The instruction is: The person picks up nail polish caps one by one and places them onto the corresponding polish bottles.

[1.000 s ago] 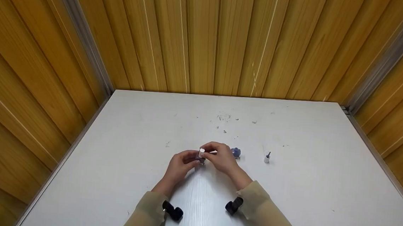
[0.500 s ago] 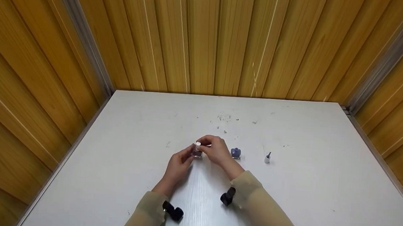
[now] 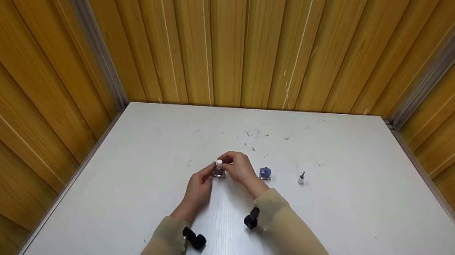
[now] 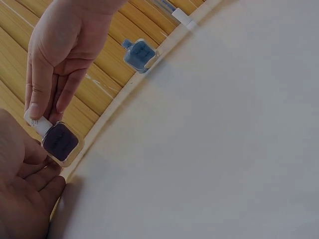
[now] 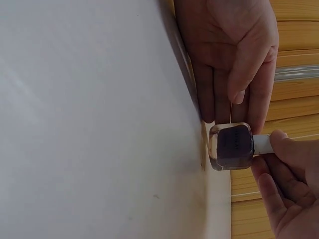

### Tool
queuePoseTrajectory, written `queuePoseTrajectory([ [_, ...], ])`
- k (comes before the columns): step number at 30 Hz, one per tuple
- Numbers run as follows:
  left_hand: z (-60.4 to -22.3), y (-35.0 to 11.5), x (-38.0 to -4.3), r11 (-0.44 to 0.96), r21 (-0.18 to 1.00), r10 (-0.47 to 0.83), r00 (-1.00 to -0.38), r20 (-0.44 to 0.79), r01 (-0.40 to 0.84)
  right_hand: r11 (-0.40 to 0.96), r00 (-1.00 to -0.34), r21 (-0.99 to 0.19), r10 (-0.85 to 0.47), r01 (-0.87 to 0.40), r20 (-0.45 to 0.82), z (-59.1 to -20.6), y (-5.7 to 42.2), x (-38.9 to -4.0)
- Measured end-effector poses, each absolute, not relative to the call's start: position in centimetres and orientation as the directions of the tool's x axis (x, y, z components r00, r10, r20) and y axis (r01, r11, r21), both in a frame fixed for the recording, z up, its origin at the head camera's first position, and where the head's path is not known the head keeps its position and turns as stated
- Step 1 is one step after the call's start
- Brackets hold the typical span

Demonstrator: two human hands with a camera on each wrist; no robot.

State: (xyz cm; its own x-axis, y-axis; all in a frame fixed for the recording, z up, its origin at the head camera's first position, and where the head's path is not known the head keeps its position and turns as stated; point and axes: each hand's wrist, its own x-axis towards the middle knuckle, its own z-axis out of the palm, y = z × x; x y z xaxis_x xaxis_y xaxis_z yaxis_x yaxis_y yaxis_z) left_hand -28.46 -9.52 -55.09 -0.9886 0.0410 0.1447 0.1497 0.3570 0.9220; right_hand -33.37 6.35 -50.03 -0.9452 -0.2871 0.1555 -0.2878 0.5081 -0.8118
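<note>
A small square glass bottle of dark purple nail polish [image 5: 234,147] stands on the white table with its white cap [image 3: 220,162] on. The thumb and fingers of my right hand [image 3: 238,169] pinch that cap. Beside the bottle, my left hand [image 3: 199,187] has its fingers extended, their tips at or just touching the glass; its thumb is off it in the right wrist view. To the right stands an uncapped bottle of blue nail polish [image 3: 265,173]. Farther right, its white brush cap [image 3: 300,180] rests on its top, brush pointing up.
The white table [image 3: 344,231] has small dark marks and specks [image 3: 253,133] behind the hands. Wood-look panels [image 3: 225,43] wall off its back and sides. A black wrist camera [image 3: 194,238] hangs off each sleeve.
The purple bottle has been moved left and forward and set upright, away from the blue one. My left hand's fingers have loosened from it, while the right hand keeps pinching the cap.
</note>
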Motion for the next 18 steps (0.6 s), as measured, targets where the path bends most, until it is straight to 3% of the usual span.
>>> queuePoseTrajectory([
  [18, -55.14, -9.6, -28.53, 0.348, 0.921, -0.001, -0.982, 0.187, 0.174, 0.501, -0.935, -0.813, -0.323, -0.297, 0.142, -50.32, 6.26, -33.39],
])
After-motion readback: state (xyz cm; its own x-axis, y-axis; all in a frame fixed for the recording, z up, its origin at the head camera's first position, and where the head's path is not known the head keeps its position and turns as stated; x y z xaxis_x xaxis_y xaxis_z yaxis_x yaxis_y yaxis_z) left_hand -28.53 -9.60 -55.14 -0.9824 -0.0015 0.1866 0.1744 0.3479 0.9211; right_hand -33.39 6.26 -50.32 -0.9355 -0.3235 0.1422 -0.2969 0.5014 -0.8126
